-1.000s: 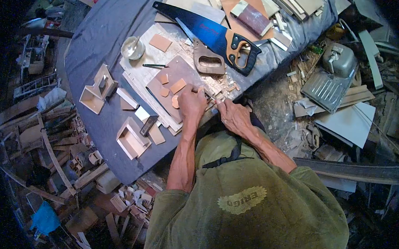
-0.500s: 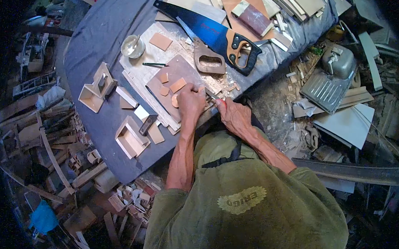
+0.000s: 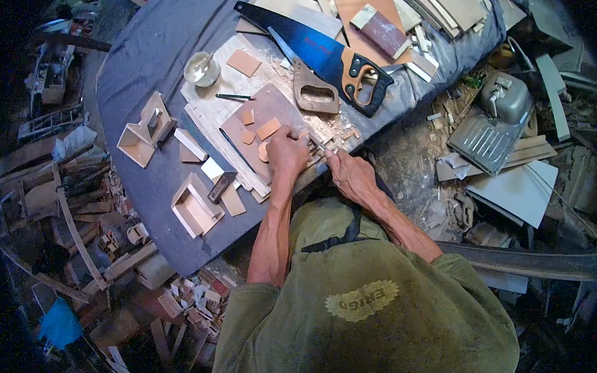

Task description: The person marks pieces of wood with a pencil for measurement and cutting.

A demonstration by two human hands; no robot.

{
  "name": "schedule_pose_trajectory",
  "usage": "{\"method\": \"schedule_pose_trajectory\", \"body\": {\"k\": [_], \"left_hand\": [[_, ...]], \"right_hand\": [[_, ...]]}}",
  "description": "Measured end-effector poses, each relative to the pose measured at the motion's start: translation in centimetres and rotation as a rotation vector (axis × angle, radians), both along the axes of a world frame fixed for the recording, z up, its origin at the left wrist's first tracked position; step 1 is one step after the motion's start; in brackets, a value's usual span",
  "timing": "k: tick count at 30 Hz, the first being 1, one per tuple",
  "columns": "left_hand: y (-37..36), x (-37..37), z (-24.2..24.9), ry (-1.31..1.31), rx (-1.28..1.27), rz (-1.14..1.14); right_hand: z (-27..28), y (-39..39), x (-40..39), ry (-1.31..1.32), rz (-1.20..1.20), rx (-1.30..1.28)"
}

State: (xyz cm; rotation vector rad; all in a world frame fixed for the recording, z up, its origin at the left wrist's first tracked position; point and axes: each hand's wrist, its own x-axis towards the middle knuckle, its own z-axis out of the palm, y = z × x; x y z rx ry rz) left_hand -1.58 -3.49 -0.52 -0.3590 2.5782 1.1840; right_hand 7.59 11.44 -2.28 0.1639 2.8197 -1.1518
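My left hand [image 3: 288, 151] is closed at the near edge of a brown board [image 3: 248, 127], its fingertips pressed on a small light wooden piece [image 3: 303, 135]. My right hand [image 3: 352, 173] is wrapped round the handle of a thin metal tool, whose blade [image 3: 320, 146] points at that piece; the tool's type is unclear. Beside my left hand several small wooden cutouts [image 3: 268, 128] lie on the board. A dark pencil [image 3: 234, 97] rests beyond it.
Two saws, one with a blue blade [image 3: 305, 40] and one with a wooden handle [image 3: 316, 97], lie ahead. A glue jar [image 3: 201, 69] and small wooden boxes [image 3: 196, 207] stand leftward. A metal sink [image 3: 485, 138] is at right on the floor.
The view has shifted slightly. My right hand has moved a little and covers the tool's red handle, which showed earlier. My left hand holds nearly the same pose.
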Motion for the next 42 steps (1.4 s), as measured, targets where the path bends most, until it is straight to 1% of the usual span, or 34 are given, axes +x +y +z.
{"method": "schedule_pose_trajectory", "body": {"k": [2,5,8,11,14,17,18,20,21,23,24,26,27,29,30,32,33,35,37,39,41,42], "left_hand": [[-0.4,-0.4,-1.8,0.071,-0.118,-0.064],[0.3,-0.5,0.4,0.056,-0.214,-0.107],[0.4,-0.7,-0.2,0.083,-0.215,-0.121],[0.5,-0.7,0.5,0.069,-0.224,-0.14],[0.3,-0.7,0.6,0.059,-0.219,-0.162],[0.8,0.1,0.8,0.101,-0.238,-0.128],[0.6,0.3,1.0,0.117,-0.214,-0.136],[0.2,0.5,1.3,0.15,-0.159,-0.147],[0.0,0.6,1.1,0.209,-0.124,-0.198],[-0.6,0.8,0.4,0.328,-0.062,-0.292],[-0.6,0.9,0.6,0.318,-0.098,-0.292],[-0.1,1.5,1.0,0.291,-0.165,-0.291],[0.2,1.9,0.9,0.255,-0.169,-0.234],[0.6,2.5,0.7,0.183,-0.18,-0.121],[0.7,2.7,0.9,0.175,-0.178,-0.112],[1.1,2.9,1.6,0.166,-0.171,-0.089],[1.1,3.2,1.6,0.208,-0.145,-0.056],[1.3,3.6,1.4,0.294,-0.089,0.005],[1.0,3.7,1.3,0.297,-0.088,-0.026],[0.7,3.8,1.1,0.324,-0.078,-0.057],[0.2,3.8,0.8,0.379,-0.065,-0.093],[0.0,3.8,1.1,0.344,-0.083,-0.136]], "right_hand": [[-1.5,0.4,0.2,0.134,0.075,-0.022],[-1.1,1.2,-0.4,0.166,0.196,-0.027],[-1.6,1.8,-1.1,0.14,0.304,-0.058],[-0.8,1.4,-2.1,0.03,0.336,-0.009],[-0.2,1.0,-1.4,0.318,0.397,0.308],[-3.1,0.9,-1.0,0.305,0.38,0.245],[-2.5,1.1,-1.2,0.261,0.371,0.123],[-3.2,1.3,-1.3,0.281,0.381,0.185],[-3.2,1.3,-1.3,0.291,0.392,0.212],[-3.1,1.4,-1.3,0.304,0.391,0.13],[-2.8,1.5,-1.6,0.313,0.389,0.091],[-2.2,1.6,-1.9,0.219,0.363,0.024],[-2.1,1.6,-1.9,0.167,0.353,-0.012],[-3.2,1.7,-1.9,0.235,0.357,-0.048],[-3.2,1.7,-1.9,0.267,0.355,-0.066],[-3.0,1.9,-2.1,0.089,0.326,-0.151],[-2.4,1.8,-2.3,0.002,0.311,-0.192],[0.0,2.1,-2.3,-0.235,0.208,-0.331],[0.5,2.4,-2.2,-0.364,0.12,-0.457],[-0.1,2.8,-2.0,-0.389,0.046,-0.572],[-0.8,3.2,-1.9,-0.423,-0.013,-0.61],[-1.0,3.3,-1.8,-0.438,-0.046,-0.63]]}}
